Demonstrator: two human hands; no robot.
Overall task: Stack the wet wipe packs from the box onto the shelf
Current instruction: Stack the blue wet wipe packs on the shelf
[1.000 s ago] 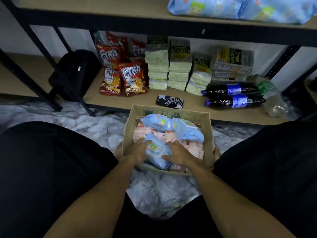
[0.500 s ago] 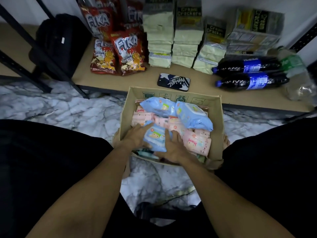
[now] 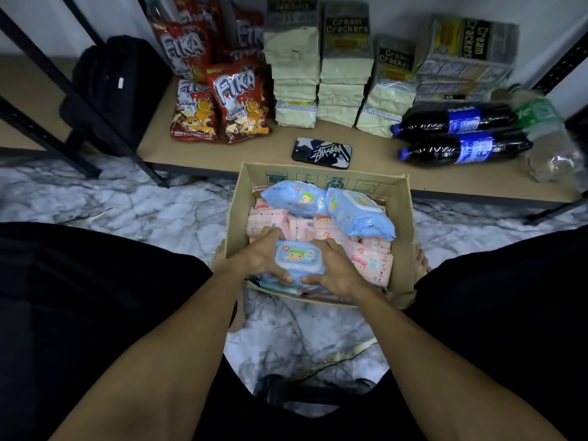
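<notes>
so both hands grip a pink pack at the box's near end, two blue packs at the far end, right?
No: the gripped pack is blue, not pink. In the head view, left hand and right hand grip it at the near end of the box; two blue packs lie at the far end.

Blue wipe packs [image 3: 359, 214], pink wipe packs [image 3: 370, 262], white-grey marbled floor [image 3: 127, 205].
</notes>
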